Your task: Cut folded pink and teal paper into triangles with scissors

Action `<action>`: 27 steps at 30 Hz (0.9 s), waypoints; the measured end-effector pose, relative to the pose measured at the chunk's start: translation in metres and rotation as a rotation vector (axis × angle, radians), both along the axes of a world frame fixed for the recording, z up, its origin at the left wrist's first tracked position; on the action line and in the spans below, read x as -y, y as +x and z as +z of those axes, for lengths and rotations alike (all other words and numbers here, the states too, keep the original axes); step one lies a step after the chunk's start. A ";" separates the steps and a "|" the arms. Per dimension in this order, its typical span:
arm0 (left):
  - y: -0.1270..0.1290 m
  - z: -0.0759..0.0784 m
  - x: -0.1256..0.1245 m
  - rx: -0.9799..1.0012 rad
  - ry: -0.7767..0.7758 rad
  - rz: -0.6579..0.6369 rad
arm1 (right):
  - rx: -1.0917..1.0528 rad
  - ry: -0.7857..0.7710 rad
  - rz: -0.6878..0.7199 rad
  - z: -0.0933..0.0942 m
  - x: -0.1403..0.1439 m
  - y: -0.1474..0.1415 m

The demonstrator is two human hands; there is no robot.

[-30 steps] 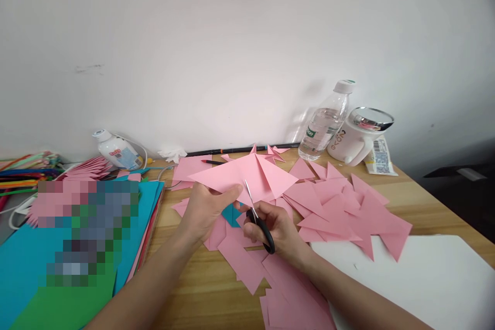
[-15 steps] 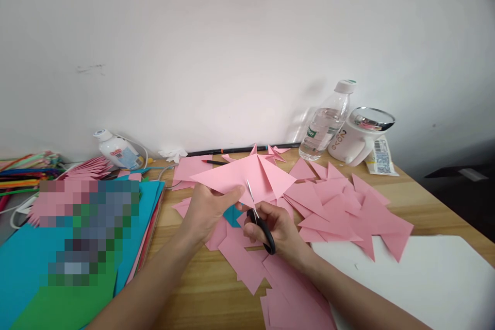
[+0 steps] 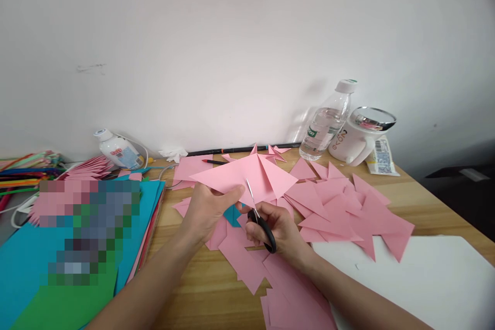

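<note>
You are working at a light wooden desk (image 3: 429,201) pushed against a plain white wall (image 3: 232,36). A white board (image 3: 425,278) is lying at the desk's right front corner, and a stack of blue and green sheets (image 3: 31,278) is sitting at the left, partly blurred out.

A clear water bottle (image 3: 327,121) with a green label is leaning beside a white mug (image 3: 353,142) at the back; the mug's print is reading roughly "2020", tilted. A barcode packet (image 3: 381,157) is lying just behind the mug. A white glue bottle (image 3: 116,149) is lying near the wall at left, its label too small to read.

Your left hand (image 3: 207,211) is pinching the near edge of a folded pink sheet (image 3: 247,172), holding it tilted above the desk's middle. Your right hand (image 3: 278,229) is gripping black-handled scissors (image 3: 259,216), blades nearly together and biting into the sheet's lower edge. Pink triangular offcuts (image 3: 348,206) are lying scattered to the right and beneath your hands.
</note>
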State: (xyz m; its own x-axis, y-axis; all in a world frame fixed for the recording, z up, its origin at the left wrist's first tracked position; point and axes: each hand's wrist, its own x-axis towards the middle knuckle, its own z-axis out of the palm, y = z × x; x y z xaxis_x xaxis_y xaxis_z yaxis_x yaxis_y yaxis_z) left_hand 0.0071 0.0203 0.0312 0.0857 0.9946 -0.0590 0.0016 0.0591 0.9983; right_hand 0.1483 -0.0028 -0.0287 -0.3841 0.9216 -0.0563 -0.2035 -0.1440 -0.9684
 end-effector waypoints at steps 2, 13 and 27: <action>-0.001 0.000 0.000 -0.006 0.001 0.001 | -0.011 -0.010 0.005 -0.002 0.000 0.000; 0.000 -0.001 0.000 0.001 -0.010 0.009 | -0.056 -0.076 0.006 -0.008 0.000 0.000; -0.002 0.003 -0.001 0.097 0.024 0.084 | -0.018 0.000 0.006 -0.005 -0.002 0.000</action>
State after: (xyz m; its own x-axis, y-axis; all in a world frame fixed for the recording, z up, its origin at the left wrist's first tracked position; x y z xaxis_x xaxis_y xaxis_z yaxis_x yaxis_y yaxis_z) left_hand 0.0051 0.0218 0.0342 0.0063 0.9995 -0.0310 -0.0986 0.0315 0.9946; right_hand 0.1483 -0.0005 -0.0337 -0.3905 0.9193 -0.0494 -0.2203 -0.1454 -0.9645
